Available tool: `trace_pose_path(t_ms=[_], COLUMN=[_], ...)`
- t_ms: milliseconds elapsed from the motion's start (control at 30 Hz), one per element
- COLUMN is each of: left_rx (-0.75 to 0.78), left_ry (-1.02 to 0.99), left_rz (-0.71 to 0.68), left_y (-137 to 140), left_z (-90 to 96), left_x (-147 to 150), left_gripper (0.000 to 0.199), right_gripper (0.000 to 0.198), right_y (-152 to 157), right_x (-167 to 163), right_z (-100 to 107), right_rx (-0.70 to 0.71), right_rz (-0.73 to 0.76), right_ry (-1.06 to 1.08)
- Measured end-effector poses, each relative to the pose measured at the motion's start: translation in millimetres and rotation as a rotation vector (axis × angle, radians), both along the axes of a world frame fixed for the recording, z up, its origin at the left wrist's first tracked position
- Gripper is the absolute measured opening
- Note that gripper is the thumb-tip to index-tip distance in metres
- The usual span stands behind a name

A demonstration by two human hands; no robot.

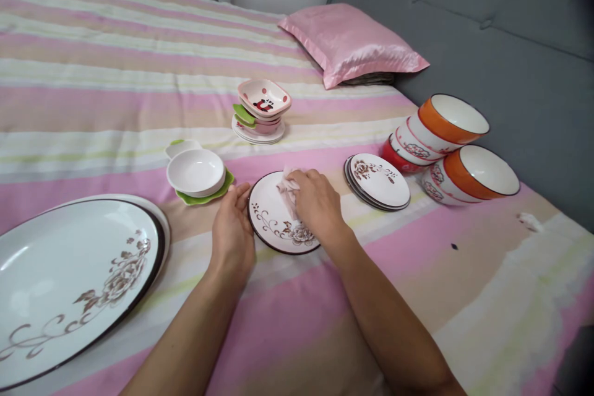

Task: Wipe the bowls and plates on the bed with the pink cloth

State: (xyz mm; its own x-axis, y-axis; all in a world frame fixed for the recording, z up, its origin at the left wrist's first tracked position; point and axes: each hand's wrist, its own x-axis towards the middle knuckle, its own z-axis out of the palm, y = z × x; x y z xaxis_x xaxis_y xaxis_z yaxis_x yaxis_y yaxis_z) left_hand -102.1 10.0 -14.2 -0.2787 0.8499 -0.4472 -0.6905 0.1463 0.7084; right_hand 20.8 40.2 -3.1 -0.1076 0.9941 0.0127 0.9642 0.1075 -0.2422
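A small round plate (266, 198) with a dark rim and a brown flower pattern is in front of me, just above the striped bedspread. My left hand (233, 229) grips its left edge, the fingers partly hidden under the rim. In my right hand (318, 201) is a crumpled pale tissue (288, 192), pressed against the plate's face. Right of it sits a stack of similar small plates (380, 179). A white bowl (195, 170) on a green leaf-shaped dish (204, 197) stands just beyond my left hand.
Large oval plates (69, 260) lie stacked at the left. Farther back is a pile of small dishes topped by a pink-rimmed bowl (264, 99). Stacked orange-rimmed bowls (457, 120) lean at the right, near the grey headboard (510, 6). A pink pillow (352, 40) lies behind.
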Motion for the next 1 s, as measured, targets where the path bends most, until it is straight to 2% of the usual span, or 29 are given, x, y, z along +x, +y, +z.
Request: trace_pose_path(t_ms=[200,467,633,800,1000], left_rx=[0.011,0.018,0.029,0.018,0.023], left_ry=[0.005,0.018,0.016,0.008,-0.010], left_rz=[0.002,0.000,0.003,0.010,0.013], left_y=[0,-1,-1,-1,0], left_z=[-0.9,0.5,-1.4,-0.8,1.1], left_x=[0,1,0,0,0], left_gripper=[0.026,0.026,0.025,0.024,0.023], right_gripper=[0.024,0.034,0.033,0.033,0.030], right_y=[-6,-18,-26,-28,-27], right_x=[12,26,28,23,12], right_z=[20,40,47,44,37], right_rx=[-0.153,-0.314,-0.353,-0.361,-0.336], right_rz=[-0.060,0.073,0.278,0.498,0.589], right_ry=[-0.156,-0.296,-0.203,-0.060,0.053])
